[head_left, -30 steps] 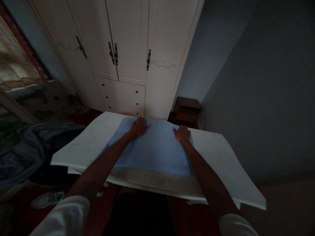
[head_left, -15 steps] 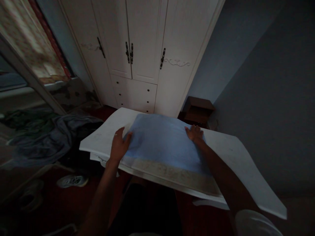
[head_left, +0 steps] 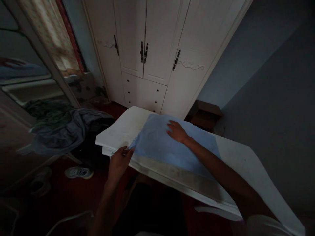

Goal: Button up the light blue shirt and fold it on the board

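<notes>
A blue cloth [head_left: 155, 141] lies spread over a white table [head_left: 123, 126] with wavy edges. Along the near side runs a greyish-beige strip [head_left: 182, 172]; whether it belongs to the cloth or lies beneath it I cannot tell. At the cloth's near left corner, my left hand [head_left: 120, 160] pinches the fabric between thumb and fingers, and the edge there is drawn up a little. My right hand [head_left: 177, 131] rests palm down on the cloth's far middle part, fingers stretched out and pointing left.
Behind the table stands a white wardrobe [head_left: 157, 59] with dark handles and small drawers. A low brown cabinet [head_left: 206, 109] is by the right wall. Clothes [head_left: 59, 131] are heaped at the left, with a sneaker [head_left: 79, 172] on the red floor below.
My right hand has slid left from the cloth's right edge to its middle. My left hand has moved toward the near left corner and closed on the fabric. The view has turned slightly left.
</notes>
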Tool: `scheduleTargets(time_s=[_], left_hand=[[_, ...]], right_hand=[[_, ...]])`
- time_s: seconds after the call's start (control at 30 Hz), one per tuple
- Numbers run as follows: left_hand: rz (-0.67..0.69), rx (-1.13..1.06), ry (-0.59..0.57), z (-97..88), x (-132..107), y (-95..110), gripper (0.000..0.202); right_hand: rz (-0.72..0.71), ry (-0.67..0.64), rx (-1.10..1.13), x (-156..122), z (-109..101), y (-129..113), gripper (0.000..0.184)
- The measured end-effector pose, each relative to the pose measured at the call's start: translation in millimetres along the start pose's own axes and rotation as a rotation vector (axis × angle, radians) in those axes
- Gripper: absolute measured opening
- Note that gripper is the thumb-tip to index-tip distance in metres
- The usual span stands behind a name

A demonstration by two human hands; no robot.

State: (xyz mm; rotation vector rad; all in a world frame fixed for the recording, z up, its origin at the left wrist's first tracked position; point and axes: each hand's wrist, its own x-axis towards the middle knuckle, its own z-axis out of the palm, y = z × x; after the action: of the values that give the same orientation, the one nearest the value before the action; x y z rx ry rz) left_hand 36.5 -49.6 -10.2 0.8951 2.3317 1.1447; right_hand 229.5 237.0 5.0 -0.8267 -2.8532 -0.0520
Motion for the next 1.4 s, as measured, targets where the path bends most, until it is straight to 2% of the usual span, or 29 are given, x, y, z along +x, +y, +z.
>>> scheduleTargets(time_s=[0.13,0.27,0.43,0.53,0.67,0.77,0.87,0.97,1.03,1.13,1.2,1.27,1.4], left_hand=[[-0.01,0.157,-0.031,-2.2,16,5,0.056],[0.016,0.16,-0.072,-1.6,25,2,0.045],[0.038,0.107,-0.068,-1.6,19,-5,0.038],[0.054,0.084,-0.042,-4.0,13,-8,0.032],[0.104,0.157,0.041,-4.1,8,-8,0.031],[0.278,0.199,0.107,2.5,9,-1,0.032],[0.474,0.239,0.067,13.1,12,4,0.033],[0.531,0.278,0.033,21.1,14,2,0.037],[0.496,0.269,0.049,21.9,16,-2,0.038],[0.396,0.241,0.069,16.6,19,-5,0.038],[0.326,0.236,0.018,10.8,22,-2,0.039],[0.242,0.224,-0.071,5.1,26,4,0.04],[0.077,0.274,-0.18,-0.5,32,20,0.036]], right_hand=[[-0.132,0.009,0.104,28,2,-40,0.046],[-0.278,0.034,0.177,45,-1,-74,0.046],[-0.637,-0.047,0.192,39,19,-120,0.049],[-0.697,-0.087,0.21,31,39,-134,0.052],[-0.693,-0.085,0.244,28,52,-135,0.052],[-0.692,-0.118,0.254,29,49,-135,0.054],[-0.676,-0.174,0.292,30,46,-136,0.055],[-0.648,-0.209,0.403,36,47,-131,0.055],[-0.557,-0.164,0.488,45,47,-121,0.055],[-0.32,-0.012,0.508,65,40,-100,0.049],[-0.235,0.072,0.465,76,31,-87,0.044],[-0.256,0.106,0.429,81,22,-79,0.042],[-0.446,0.074,0.372,73,9,-85,0.046]])
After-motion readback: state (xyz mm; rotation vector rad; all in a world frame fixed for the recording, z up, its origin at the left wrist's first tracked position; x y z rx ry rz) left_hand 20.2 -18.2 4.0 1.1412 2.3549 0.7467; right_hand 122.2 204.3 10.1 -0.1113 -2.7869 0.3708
